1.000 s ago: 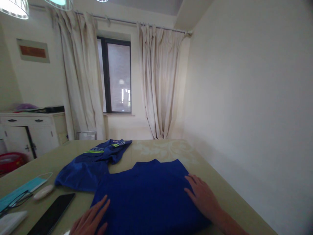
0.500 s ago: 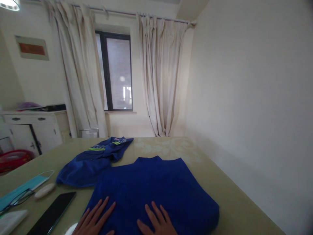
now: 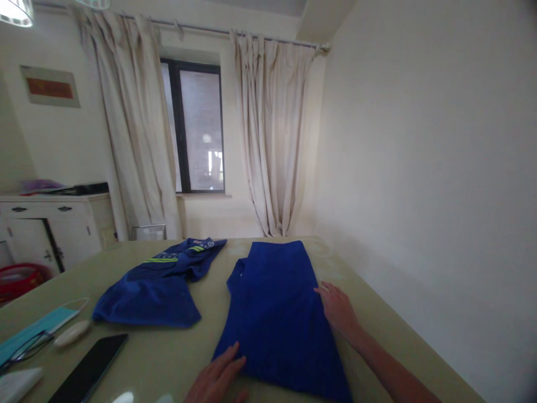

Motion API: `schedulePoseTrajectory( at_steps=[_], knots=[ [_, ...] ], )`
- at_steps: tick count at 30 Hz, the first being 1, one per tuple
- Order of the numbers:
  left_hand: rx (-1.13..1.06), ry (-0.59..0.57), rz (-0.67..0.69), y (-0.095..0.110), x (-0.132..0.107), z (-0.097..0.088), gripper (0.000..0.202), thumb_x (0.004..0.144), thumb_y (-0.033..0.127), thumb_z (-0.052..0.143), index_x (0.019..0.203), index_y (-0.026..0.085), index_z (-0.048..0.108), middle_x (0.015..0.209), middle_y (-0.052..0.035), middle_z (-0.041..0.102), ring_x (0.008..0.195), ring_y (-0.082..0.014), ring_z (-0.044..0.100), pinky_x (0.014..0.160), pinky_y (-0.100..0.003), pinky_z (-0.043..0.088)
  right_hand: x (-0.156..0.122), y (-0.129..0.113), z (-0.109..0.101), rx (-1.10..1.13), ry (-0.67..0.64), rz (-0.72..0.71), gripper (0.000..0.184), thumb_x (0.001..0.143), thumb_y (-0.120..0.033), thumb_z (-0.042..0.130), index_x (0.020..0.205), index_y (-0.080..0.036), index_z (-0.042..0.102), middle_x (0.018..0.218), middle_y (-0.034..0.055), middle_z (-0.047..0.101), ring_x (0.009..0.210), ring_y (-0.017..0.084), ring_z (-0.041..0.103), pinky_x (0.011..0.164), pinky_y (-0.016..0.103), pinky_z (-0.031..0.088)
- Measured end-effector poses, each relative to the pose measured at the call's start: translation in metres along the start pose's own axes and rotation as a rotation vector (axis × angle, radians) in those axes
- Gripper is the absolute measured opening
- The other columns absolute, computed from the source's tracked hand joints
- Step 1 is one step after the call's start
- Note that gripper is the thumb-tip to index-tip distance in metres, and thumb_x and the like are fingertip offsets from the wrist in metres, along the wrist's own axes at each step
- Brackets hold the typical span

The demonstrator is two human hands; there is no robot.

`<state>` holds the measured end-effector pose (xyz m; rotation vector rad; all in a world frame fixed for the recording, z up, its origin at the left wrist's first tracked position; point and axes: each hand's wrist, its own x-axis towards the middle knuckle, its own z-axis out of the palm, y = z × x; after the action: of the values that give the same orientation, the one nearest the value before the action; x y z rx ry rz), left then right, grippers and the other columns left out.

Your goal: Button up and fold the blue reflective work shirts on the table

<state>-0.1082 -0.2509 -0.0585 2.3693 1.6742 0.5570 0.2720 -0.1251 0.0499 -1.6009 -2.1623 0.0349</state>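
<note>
A plain blue garment lies folded lengthwise on the table, with part of its collar sticking out at the upper left. My left hand is at its lower left corner, fingers stretched out and touching the cloth. At the right edge, my right hand rests with its fingertips on the fold; these fingers look loosely extended, not gripping. To the left lies a second blue garment with yellow-green stripes, apart from both hands.
On the left of the table lie a black phone, a blue face mask, glasses, a white oval object and a white box-like item. A wall runs along the right side.
The plain garment, spread wide before, is now folded into a narrower shape. My right hand has moved up and right to its edge; my left hand has shifted right to its lower corner.
</note>
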Motion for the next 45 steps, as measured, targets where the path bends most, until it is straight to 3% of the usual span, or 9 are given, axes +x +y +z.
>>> schedulePoseTrajectory(
  at_steps=[3,6,11,16,23,32,36,40,45],
  knots=[
    [0.158,0.183,-0.243,-0.007,0.031,-0.025,0.064,0.093,0.048,0.047,0.153,0.024,0.045,0.163,-0.0084,0.038,0.149,-0.0315,0.037,0.120,-0.052,0.034,-0.023,-0.035,0.001,0.098,-0.112,-0.068,0.045,0.098,-0.032,0.046,0.140,-0.027,0.061,0.153,0.0096,0.051,0.141,0.027,0.047,0.119,0.047,0.032],
    [0.300,0.226,-0.529,-0.022,0.059,-0.039,0.083,0.087,0.061,0.049,0.153,0.010,0.042,0.162,-0.0189,0.036,0.151,-0.0399,0.028,0.122,-0.059,0.022,-0.043,-0.080,0.021,0.201,-0.332,-0.163,0.080,0.081,-0.063,0.071,0.152,-0.038,0.044,0.166,0.0071,0.029,0.152,0.035,0.025,0.123,0.055,0.020],
    [0.317,0.177,-0.466,-0.040,0.079,-0.040,0.075,0.089,0.061,0.044,0.148,0.014,0.049,0.157,-0.0175,0.045,0.147,-0.0372,0.036,0.120,-0.054,0.024,-0.022,-0.141,0.069,0.262,-0.391,-0.097,0.105,0.065,-0.074,0.079,0.155,-0.044,0.034,0.170,0.0087,0.014,0.155,0.040,0.009,0.121,0.064,0.008],
    [0.403,0.280,-0.504,-0.048,0.077,-0.049,0.055,0.093,0.041,0.042,0.139,0.013,0.057,0.149,-0.0172,0.054,0.142,-0.0320,0.043,0.118,-0.046,0.028,0.013,-0.176,0.111,0.268,-0.268,-0.163,0.068,0.087,-0.064,0.061,0.149,-0.040,0.046,0.169,0.0063,0.022,0.155,0.032,0.014,0.123,0.055,0.011],
    [0.510,0.409,-0.899,-0.077,0.066,-0.056,0.062,0.094,0.050,0.045,0.146,0.017,0.051,0.150,-0.0189,0.051,0.139,-0.0396,0.045,0.111,-0.053,0.035,0.060,-0.087,0.099,0.046,-0.228,0.042,0.058,0.096,-0.043,0.044,0.151,-0.026,0.048,0.165,0.0080,0.032,0.152,0.029,0.027,0.123,0.047,0.018],
    [0.364,0.306,-0.716,-0.079,0.063,-0.091,0.049,0.100,0.033,0.026,0.127,0.016,0.064,0.113,-0.0162,0.074,0.099,-0.0347,0.071,0.086,-0.045,0.051,0.066,0.046,0.046,-0.060,-0.185,-0.030,0.053,0.094,-0.020,0.038,0.144,-0.016,0.056,0.157,0.0135,0.046,0.146,0.024,0.041,0.121,0.041,0.027],
    [0.123,0.246,-0.616,-0.046,0.070,-0.079,0.050,0.100,0.037,0.026,0.130,0.018,0.062,0.103,-0.0157,0.079,0.097,-0.0350,0.073,0.086,-0.046,0.053,0.033,0.008,0.049,0.034,-0.180,-0.131,0.065,0.085,-0.008,0.038,0.147,-0.021,0.053,0.161,0.0086,0.040,0.150,0.022,0.033,0.124,0.045,0.023],
    [-0.289,0.086,-0.172,0.041,0.069,-0.024,0.041,0.096,0.042,0.042,0.124,0.027,0.068,0.118,-0.0073,0.077,0.107,-0.0264,0.072,0.095,-0.035,0.055,-0.022,-0.063,0.060,0.290,-0.191,-0.227,0.072,0.089,-0.018,0.045,0.159,-0.028,0.032,0.165,0.0051,0.032,0.150,0.022,0.030,0.123,0.043,0.026],
    [-0.441,-0.037,0.054,0.106,0.037,0.009,0.062,0.080,0.059,0.069,0.132,0.027,0.064,0.122,-0.0085,0.075,0.107,-0.0284,0.072,0.092,-0.033,0.059,-0.057,-0.101,0.047,0.438,-0.277,-0.204,0.034,0.087,-0.026,0.055,0.117,-0.027,0.071,0.129,0.0063,0.067,0.120,0.024,0.060,0.105,0.034,0.045]
  ],
)
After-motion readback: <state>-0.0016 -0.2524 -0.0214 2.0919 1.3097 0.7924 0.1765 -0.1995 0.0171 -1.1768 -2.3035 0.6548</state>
